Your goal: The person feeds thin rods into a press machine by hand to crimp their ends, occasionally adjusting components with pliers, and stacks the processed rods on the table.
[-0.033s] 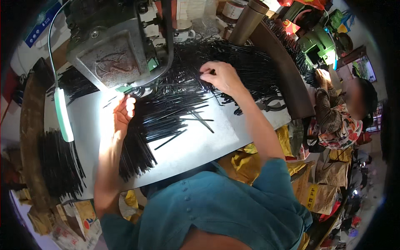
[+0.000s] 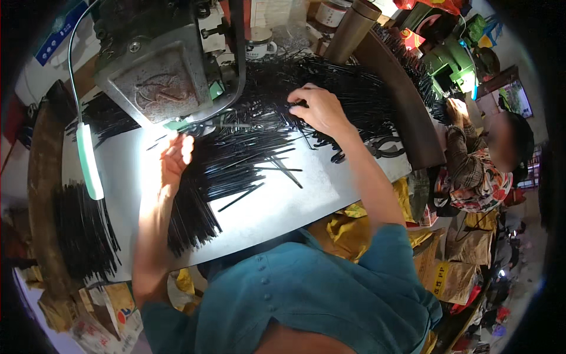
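Note:
My left hand is raised under the head of a dark green bench machine, its fingers drawn together in bright lamplight. What they pinch, if anything, is lost in the glare and the machine's shadow. Over the far heap of thin black rods hovers my right hand, thumb and fingers curved with a gap between them and nothing visible in it. Between my hands, a layer of black rods lies across the pale tabletop. A pair of black-handled pliers rests beneath my right forearm.
A lamp with a pale green casing hangs left of my left hand. More black rods lie at the left edge. A metal flask and white mug stand behind the heap. Another person works at a green machine on the right.
My right hand has shifted slightly to the right over the heap. The left hand stays by the machine, its fingers moving only a little.

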{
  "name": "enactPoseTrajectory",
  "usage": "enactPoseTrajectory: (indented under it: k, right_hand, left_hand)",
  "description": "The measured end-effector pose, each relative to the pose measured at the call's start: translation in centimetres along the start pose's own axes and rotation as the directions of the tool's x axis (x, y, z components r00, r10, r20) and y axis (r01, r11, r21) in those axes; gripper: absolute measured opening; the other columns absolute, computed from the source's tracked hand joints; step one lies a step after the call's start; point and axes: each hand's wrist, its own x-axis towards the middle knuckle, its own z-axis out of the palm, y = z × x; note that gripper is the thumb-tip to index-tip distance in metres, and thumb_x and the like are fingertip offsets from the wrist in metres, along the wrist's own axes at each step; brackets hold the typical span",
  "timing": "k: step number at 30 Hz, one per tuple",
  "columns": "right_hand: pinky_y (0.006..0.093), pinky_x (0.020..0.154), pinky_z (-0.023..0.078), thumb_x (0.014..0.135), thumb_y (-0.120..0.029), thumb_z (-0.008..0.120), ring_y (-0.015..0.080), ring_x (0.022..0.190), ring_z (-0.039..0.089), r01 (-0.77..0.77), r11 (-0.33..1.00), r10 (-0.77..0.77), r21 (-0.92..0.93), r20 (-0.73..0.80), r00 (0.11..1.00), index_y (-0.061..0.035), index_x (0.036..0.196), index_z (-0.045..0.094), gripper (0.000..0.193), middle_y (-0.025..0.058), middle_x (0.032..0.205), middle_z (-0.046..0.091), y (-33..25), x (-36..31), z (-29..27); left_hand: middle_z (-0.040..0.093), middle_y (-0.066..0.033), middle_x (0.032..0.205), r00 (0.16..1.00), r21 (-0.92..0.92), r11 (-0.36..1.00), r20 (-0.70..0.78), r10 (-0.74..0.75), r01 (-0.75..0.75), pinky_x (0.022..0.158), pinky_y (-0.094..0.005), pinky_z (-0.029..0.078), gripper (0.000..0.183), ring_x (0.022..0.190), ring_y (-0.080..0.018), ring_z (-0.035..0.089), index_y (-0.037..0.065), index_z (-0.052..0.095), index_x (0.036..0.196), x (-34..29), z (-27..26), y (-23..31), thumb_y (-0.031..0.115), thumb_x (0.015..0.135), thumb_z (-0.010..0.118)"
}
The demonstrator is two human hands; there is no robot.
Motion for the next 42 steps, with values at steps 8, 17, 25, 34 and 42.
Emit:
enactPoseTrajectory:
  k: [8,17,25,34,42]
  right_hand:
    - [0.0278,0.061,0.046,0.072,-0.015,0.059,0.0178,0.076,0.055,0.330,0.811,-0.431,-0.484,-0.112,0.895,-0.0102,0.078,0.057,0.008,0.0023,0.078,0.055,-2.1,-0.2,1.1]
    - [0.0210,0.045,0.039,0.077,-0.013,0.056,0.0079,0.050,0.048,0.243,0.848,-0.308,0.471,0.065,0.949,-0.0052,0.082,0.059,0.009,-0.0002,0.059,0.052,-8.6,1.3,6.2]
    - [0.0148,0.036,0.026,0.080,-0.011,0.054,0.0004,0.043,0.035,-0.196,0.433,-0.164,0.880,0.291,0.942,-0.0023,0.076,0.058,0.011,-0.0031,0.056,0.046,-10.4,2.1,7.3]
    - [0.0154,0.036,0.027,0.079,-0.012,0.055,0.0013,0.042,0.036,-0.156,0.373,-0.218,0.915,0.250,0.943,-0.0023,0.072,0.056,0.011,-0.0025,0.055,0.047,-10.7,2.2,7.5]
    - [0.0151,0.036,0.026,0.078,-0.011,0.055,0.0007,0.042,0.035,-0.139,0.357,-0.223,0.924,0.229,0.947,-0.0040,0.071,0.056,0.010,-0.0027,0.056,0.047,-10.9,2.1,7.8]
  left_hand:
    - [0.055,-0.0108,0.081,0.984,-0.008,0.999,-0.170,-0.048,0.047,0.050,-0.0247,0.039,0.020,0.069,-0.0174,0.053,0.005,0.049,0.087,-0.2,2.0,0.7,0.018,0.075,0.059]
    - [0.055,-0.0032,0.061,0.964,0.377,0.912,-0.258,-0.065,0.163,0.037,-0.0159,0.027,0.003,0.044,-0.0045,0.040,0.005,0.056,0.071,-1.6,4.2,1.1,0.007,0.072,0.058]
    - [0.055,-0.0038,0.061,0.971,0.386,0.917,-0.239,-0.008,0.103,0.037,-0.0174,0.026,0.007,0.041,-0.0051,0.037,0.004,0.056,0.072,-1.9,3.7,1.3,0.007,0.069,0.061]
    - [0.055,-0.0040,0.061,0.971,0.370,0.927,-0.238,0.025,0.067,0.036,-0.0170,0.027,0.015,0.040,-0.0043,0.038,0.000,0.055,0.081,-1.7,4.0,1.2,0.003,0.068,0.060]
    - [0.045,0.0024,0.055,0.976,0.442,0.896,-0.209,0.064,0.036,0.037,-0.0155,0.023,0.013,0.042,-0.0015,0.031,0.000,0.055,0.080,-1.7,3.9,0.9,0.004,0.069,0.059]
